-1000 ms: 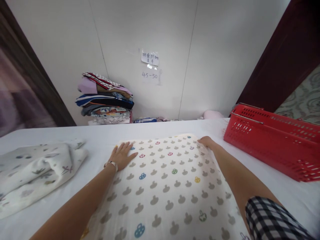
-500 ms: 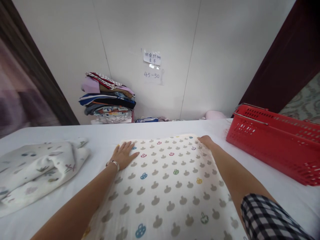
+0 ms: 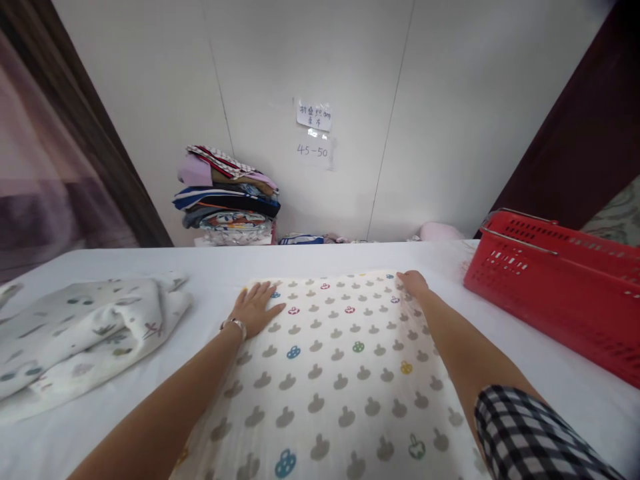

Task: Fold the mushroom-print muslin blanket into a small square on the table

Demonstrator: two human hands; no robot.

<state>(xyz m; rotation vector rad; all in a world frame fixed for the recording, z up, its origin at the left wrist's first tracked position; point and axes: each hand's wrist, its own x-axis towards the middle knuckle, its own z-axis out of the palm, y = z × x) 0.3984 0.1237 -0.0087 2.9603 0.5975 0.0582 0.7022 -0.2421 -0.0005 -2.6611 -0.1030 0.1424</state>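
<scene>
A white cloth (image 3: pixel 333 360) printed with grey and coloured mushrooms lies spread before me, its near part running out of the bottom of the view. My left hand (image 3: pixel 255 308) rests flat on its far left corner, fingers spread, a bracelet at the wrist. At the far right corner, my right hand (image 3: pixel 413 283) is closed on the cloth's edge, with its fingertips partly hidden. Left of my left arm lies a crumpled white cloth (image 3: pixel 100 333) with a leaf-like print, touched by neither hand.
A red plastic basket (image 3: pixel 555 293) with metal handles stands at the right on the white-covered table (image 3: pixel 220 263). Behind the table's far edge rises a stack of folded fabrics (image 3: pixel 230 197). Paper signs (image 3: pixel 314 117) hang on the wall. Curtains (image 3: pixel 85 167) flank the left side.
My head view has turned slightly left, so everything sits a little further right. Both hands stay at the same corners of the mushroom cloth.
</scene>
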